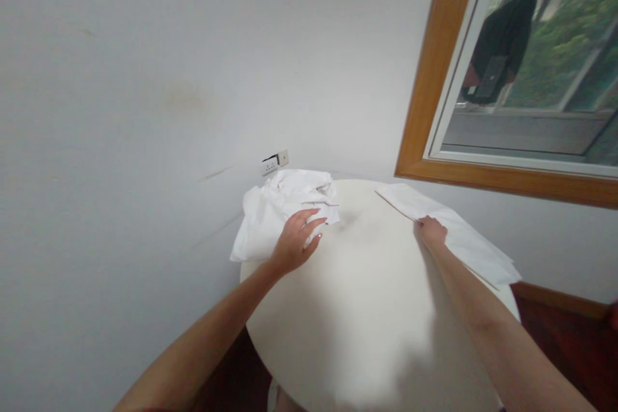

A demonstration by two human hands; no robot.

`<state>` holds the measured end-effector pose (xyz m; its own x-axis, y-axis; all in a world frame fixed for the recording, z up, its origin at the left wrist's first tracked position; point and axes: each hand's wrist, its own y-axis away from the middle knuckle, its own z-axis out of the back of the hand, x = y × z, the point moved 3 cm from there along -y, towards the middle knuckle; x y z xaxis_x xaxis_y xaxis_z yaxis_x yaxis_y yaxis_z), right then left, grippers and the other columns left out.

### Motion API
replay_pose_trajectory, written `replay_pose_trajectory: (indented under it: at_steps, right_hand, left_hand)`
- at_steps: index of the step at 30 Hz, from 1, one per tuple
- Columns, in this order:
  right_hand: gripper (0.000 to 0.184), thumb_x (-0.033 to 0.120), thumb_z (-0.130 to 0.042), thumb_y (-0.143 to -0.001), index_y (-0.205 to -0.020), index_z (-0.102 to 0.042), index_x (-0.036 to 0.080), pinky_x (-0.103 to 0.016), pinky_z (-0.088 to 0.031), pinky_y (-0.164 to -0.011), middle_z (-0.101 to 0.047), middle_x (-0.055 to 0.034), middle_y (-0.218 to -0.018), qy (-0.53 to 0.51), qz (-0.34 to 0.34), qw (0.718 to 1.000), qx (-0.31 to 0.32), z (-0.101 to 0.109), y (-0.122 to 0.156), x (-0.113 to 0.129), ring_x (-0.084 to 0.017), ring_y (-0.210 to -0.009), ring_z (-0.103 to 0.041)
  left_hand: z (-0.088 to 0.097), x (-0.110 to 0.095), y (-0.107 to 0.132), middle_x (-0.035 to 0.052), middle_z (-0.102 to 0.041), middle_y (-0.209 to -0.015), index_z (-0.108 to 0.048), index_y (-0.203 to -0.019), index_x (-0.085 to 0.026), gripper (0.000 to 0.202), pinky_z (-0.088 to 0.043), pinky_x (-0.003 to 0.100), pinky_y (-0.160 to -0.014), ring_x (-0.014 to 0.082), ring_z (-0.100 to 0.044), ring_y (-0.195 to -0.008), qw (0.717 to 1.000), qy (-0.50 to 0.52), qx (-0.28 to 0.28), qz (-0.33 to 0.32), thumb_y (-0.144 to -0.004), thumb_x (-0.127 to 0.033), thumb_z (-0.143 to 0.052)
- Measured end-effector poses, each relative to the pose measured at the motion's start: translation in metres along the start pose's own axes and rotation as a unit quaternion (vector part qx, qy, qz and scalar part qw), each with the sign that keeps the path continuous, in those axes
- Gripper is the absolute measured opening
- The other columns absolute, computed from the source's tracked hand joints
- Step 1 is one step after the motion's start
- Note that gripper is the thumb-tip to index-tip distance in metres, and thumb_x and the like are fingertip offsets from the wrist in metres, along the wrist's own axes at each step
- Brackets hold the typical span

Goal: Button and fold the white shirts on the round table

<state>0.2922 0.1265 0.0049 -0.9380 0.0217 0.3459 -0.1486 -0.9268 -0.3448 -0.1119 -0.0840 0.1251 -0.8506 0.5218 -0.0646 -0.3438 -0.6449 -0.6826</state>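
A round white table [371, 296] stands against a pale wall. On its far left edge lies a crumpled pile of white cloth [277, 206], partly hanging over the rim. My left hand [295, 241] rests on the near edge of that pile with fingers stretched out flat. At the table's right side lies a folded white cloth [463, 238], long and flat. My right hand [431, 230] touches its left edge, fingers curled under so that I cannot see what they grip.
A wall socket [274, 162] sits just behind the pile. A wood-framed mirror or window [437, 71] hangs at the upper right, with a dark figure reflected in it. Dark red floor [564, 341] shows beside the table at right.
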Motion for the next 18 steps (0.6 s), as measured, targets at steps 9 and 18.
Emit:
replay_pose_trajectory:
  at_steps: [9,18]
  right_hand:
    - [0.028,0.037,-0.052,-0.088,-0.101,-0.073,0.024,-0.045,-0.032,-0.110,-0.059,-0.0071,-0.131,-0.185,0.218,0.950,0.122,0.046,0.084,-0.013,-0.025,-0.128,-0.048]
    - [0.026,0.043,-0.063,-0.082,-0.104,-0.072,0.031,-0.054,-0.021,-0.113,-0.059,-0.0050,-0.131,-0.312,0.249,0.901,0.171,0.079,0.169,0.010,-0.026,-0.129,-0.046]
  left_hand:
    - [-0.097,-0.052,-0.005,0.0107,-0.048,-0.134,-0.049,-0.131,-0.023,0.043,-0.035,0.043,-0.111,0.0209,-0.042,-0.128,0.980,0.197,0.020,0.027,-0.091,-0.014,-0.036]
    - [-0.144,-0.017,0.017,0.0154,-0.052,-0.127,-0.046,-0.130,-0.017,0.042,-0.036,0.050,-0.108,0.0267,-0.045,-0.124,0.979,0.134,0.005,0.150,-0.089,-0.025,-0.047]
